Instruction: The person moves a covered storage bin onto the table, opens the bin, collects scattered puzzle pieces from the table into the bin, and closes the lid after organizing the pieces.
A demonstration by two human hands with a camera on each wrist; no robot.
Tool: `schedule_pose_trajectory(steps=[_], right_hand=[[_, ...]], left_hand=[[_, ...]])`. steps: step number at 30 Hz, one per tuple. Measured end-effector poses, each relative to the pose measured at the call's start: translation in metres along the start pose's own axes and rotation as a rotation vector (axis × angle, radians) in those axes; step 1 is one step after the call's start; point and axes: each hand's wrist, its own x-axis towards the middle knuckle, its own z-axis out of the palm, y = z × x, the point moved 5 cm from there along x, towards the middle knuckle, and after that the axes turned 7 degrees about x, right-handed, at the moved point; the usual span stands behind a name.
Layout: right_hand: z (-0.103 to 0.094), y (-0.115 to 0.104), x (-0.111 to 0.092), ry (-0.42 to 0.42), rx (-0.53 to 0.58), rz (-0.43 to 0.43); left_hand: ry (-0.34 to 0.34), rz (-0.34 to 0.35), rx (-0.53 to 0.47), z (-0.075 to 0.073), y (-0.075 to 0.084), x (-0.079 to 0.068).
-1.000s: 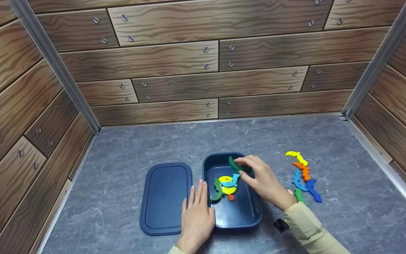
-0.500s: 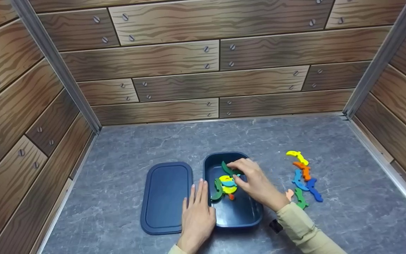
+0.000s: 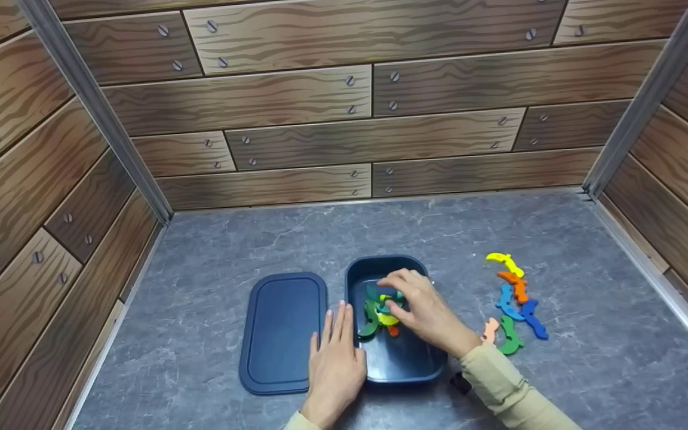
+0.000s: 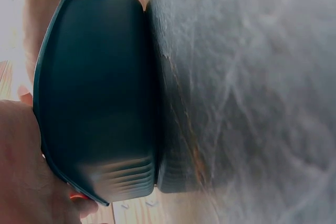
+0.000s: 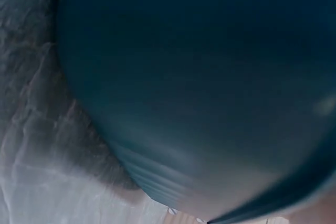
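Observation:
A dark blue plastic box (image 3: 407, 361) stands without its lid. Inside it lie a yellow piece (image 3: 388, 321), a green curved piece (image 3: 369, 322) and an orange bit (image 3: 393, 330). My right hand (image 3: 424, 307) reaches over the right rim, pinching a dark green crescent-shaped toy piece (image 3: 374, 291) low above the pile. My left hand (image 3: 337, 361) lies with straight fingers along the left rim. In the left wrist view the box wall (image 4: 100, 77) rises beside that hand; the right wrist view is filled mostly by the box's outside (image 5: 184, 51).
The box's lid (image 3: 283, 334) lies flat to the left. On the right are several toy pieces: yellow (image 3: 506, 263), orange (image 3: 517, 285), light blue (image 3: 506, 301), dark blue (image 3: 534, 319), green (image 3: 510, 337) and peach (image 3: 490, 329). Wood-patterned walls (image 3: 368, 137) surround the grey table (image 3: 248, 245).
My right hand has moved left and down into the box, carrying the dark green piece over the pile. The left hand has stayed on the rim. The peach piece has come into view.

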Motion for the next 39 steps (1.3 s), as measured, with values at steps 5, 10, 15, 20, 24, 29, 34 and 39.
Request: schedule_pose_trajectory(steps=[5,10,15,20,24,29,34,39], right_hand=[[-0.002,0.003,-0.004,0.029,0.011,0.025],[-0.009,0.006,-0.008,0.056,0.037,0.071],[-0.017,0.013,-0.015,0.096,0.065,0.136],[-0.029,0.023,-0.021,0.192,0.083,0.184],[-0.042,0.032,-0.025,0.255,0.078,0.208],[-0.055,0.043,-0.03,0.267,0.085,0.259],[-0.062,0.06,-0.037,0.265,0.081,0.29],[-0.07,0.076,-0.042,0.25,0.058,0.315]], left_hand=[[-0.008,-0.003,-0.005,0.0,0.0,0.001],[-0.009,-0.004,0.001,0.0,0.0,0.001],[-0.004,-0.006,-0.003,0.0,0.0,0.001],[0.004,-0.003,-0.009,0.001,-0.001,0.0],[0.012,-0.002,-0.006,0.002,-0.001,0.0],[0.022,-0.003,-0.006,0.001,-0.001,-0.001],[0.025,-0.004,-0.007,0.002,-0.002,-0.002],[0.018,-0.007,-0.008,0.001,-0.002,-0.001]])
